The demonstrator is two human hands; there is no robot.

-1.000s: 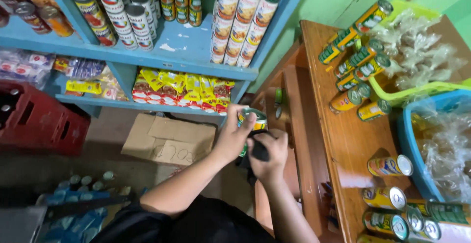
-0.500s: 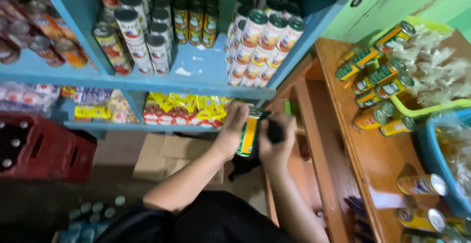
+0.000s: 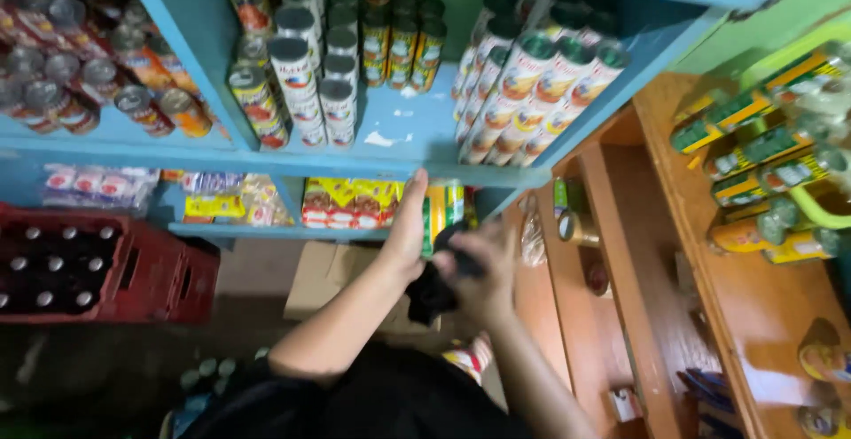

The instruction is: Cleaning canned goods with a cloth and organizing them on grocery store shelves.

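Note:
My left hand [image 3: 408,231] grips a tall can [image 3: 443,213] with a yellow and green label, held upright just under the front edge of the blue shelf [image 3: 390,168]. My right hand [image 3: 479,270] holds a black cloth [image 3: 434,293] pressed against the can's lower side. The picture is blurred, so the fingers are hard to make out. On the shelf above stand rows of cans: white-labelled ones [image 3: 532,84] to the right, grey-topped ones [image 3: 301,75] in the middle.
A red crate of dark bottles [image 3: 89,270] sits low at left. Yellow packets [image 3: 350,201] line the lower shelf, with a cardboard box [image 3: 328,275] beneath. At right a wooden counter [image 3: 762,315] carries lying yellow-green cans [image 3: 762,173] and some tins.
Both hands have lifted the can higher, up to the edge of the blue shelf. The view has tilted up and closer to the shelf.

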